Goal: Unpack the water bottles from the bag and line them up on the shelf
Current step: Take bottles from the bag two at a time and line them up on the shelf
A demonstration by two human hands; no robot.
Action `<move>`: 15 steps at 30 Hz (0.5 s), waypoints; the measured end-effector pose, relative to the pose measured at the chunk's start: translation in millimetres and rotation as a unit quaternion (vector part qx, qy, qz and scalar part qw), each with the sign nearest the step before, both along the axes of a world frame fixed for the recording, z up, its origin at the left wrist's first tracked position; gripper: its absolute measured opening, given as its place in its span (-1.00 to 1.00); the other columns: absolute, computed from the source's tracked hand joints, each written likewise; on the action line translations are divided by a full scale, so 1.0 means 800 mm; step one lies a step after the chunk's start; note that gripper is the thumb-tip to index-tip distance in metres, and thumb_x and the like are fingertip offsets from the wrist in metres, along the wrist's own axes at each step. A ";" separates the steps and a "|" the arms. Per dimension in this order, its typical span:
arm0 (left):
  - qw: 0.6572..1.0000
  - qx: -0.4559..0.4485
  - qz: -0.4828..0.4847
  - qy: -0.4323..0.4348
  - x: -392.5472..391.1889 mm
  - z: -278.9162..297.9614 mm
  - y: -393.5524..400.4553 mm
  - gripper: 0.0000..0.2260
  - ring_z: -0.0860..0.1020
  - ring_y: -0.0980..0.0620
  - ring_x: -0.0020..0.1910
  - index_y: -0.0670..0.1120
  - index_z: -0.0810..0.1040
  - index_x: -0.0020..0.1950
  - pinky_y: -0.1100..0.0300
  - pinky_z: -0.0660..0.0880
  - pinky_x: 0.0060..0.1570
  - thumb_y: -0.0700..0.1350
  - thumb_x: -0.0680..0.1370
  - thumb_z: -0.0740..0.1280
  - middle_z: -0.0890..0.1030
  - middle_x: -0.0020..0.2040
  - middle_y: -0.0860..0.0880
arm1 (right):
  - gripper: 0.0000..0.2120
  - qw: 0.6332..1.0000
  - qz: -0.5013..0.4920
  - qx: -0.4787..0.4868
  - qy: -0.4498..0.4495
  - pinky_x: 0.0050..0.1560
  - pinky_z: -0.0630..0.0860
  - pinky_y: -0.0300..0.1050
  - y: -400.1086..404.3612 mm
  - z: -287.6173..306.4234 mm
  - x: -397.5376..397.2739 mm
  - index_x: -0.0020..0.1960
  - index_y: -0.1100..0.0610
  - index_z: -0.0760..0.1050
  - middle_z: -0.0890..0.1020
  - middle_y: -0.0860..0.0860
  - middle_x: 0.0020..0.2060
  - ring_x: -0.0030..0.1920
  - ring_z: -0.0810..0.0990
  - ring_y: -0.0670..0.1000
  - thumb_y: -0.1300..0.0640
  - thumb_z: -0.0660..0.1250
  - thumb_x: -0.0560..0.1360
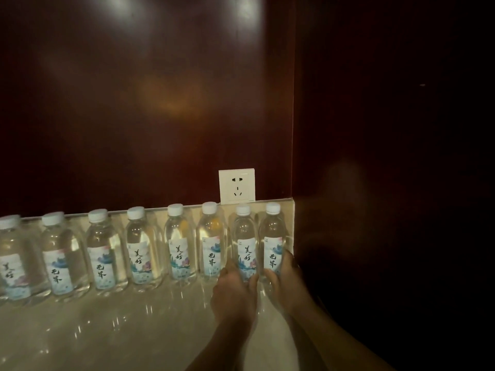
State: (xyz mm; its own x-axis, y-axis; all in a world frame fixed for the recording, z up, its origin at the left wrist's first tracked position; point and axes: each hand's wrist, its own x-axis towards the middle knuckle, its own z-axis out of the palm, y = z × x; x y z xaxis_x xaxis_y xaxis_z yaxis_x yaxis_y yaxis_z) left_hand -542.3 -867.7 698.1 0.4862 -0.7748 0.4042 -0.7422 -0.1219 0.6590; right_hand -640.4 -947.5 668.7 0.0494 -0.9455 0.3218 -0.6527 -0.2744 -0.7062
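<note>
At the right end of the shelf (134, 330), the last two bottles are gripped low, the seventh bottle (245, 245) by the left hand (234, 290) and the end bottle (273, 242) by the right hand (285, 279), and should be nudged level with the row before release.

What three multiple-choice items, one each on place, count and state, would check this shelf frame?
1. The wall socket is above:
A. the row's right end
B. the row's left end
C. the shelf's front edge

2. Bottles in view:
A. five
B. eight
C. eleven

3. The hands are:
A. both free
B. both on one bottle
C. each on its own bottle

Key: A, it sits above the last bottles; B, eight white caps show; C, left hand grips the seventh bottle, right hand the end bottle.
</note>
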 end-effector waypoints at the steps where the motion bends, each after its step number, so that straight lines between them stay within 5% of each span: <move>1: 1.000 0.001 0.002 0.000 -0.001 0.000 -0.003 -0.55 0.60 0.02 0.14 -0.04 0.37 0.40 0.22 0.47 -0.01 0.13 0.59 0.31 0.61 0.20 -0.01 | -0.33 1.000 0.000 0.008 0.001 0.26 0.53 -0.01 -0.007 -0.003 0.000 0.54 0.02 0.10 0.54 0.01 0.30 0.24 0.57 0.03 -0.10 0.32 0.55; 4: 1.000 0.007 0.001 -0.010 -0.003 0.002 -0.010 -0.55 0.61 0.00 0.13 -0.07 0.36 0.41 0.18 0.50 0.03 0.12 0.60 0.30 0.58 0.20 -0.02 | -0.31 1.000 0.002 0.017 -0.015 0.25 0.53 0.08 -0.013 -0.004 -0.001 0.52 0.00 0.10 0.56 0.06 0.28 0.21 0.58 0.07 -0.23 0.25 0.50; 6: 0.999 0.020 0.001 -0.029 -0.004 0.004 -0.011 -0.56 0.60 -0.02 0.14 -0.08 0.32 0.42 0.19 0.48 0.02 0.12 0.63 0.26 0.53 0.25 -0.03 | -0.34 0.999 0.017 0.008 -0.045 0.30 0.47 0.19 -0.009 0.003 -0.003 0.53 0.14 0.13 0.50 0.19 0.32 0.28 0.52 0.21 -0.06 0.30 0.56; 11: 0.998 0.026 -0.003 -0.048 -0.005 0.005 -0.015 -0.56 0.60 0.00 0.11 -0.10 0.29 0.42 0.23 0.49 -0.02 0.11 0.64 0.23 0.47 0.27 -0.05 | -0.26 0.989 0.056 0.012 -0.138 0.24 0.48 -0.14 -0.006 0.014 -0.004 0.61 0.07 0.04 0.51 0.08 0.35 0.26 0.52 -0.02 0.20 0.36 0.56; 15: 0.998 0.037 -0.007 -0.049 -0.004 0.002 -0.020 -0.58 0.61 -0.04 0.09 -0.11 0.31 0.39 0.17 0.53 0.00 0.10 0.64 0.24 0.49 0.23 -0.07 | -0.25 0.989 0.047 0.014 -0.139 0.28 0.52 -0.03 -0.015 0.011 -0.003 0.61 0.06 0.05 0.51 0.08 0.34 0.29 0.54 0.05 0.20 0.37 0.55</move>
State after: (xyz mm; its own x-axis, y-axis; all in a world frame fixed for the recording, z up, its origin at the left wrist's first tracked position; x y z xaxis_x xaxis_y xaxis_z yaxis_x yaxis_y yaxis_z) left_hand -545.7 -883.4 699.8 0.4356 -0.8112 0.3902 -0.8048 -0.1568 0.5724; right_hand -642.8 -959.6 677.9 0.0507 -0.9495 0.3095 -0.4056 -0.3028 -0.8624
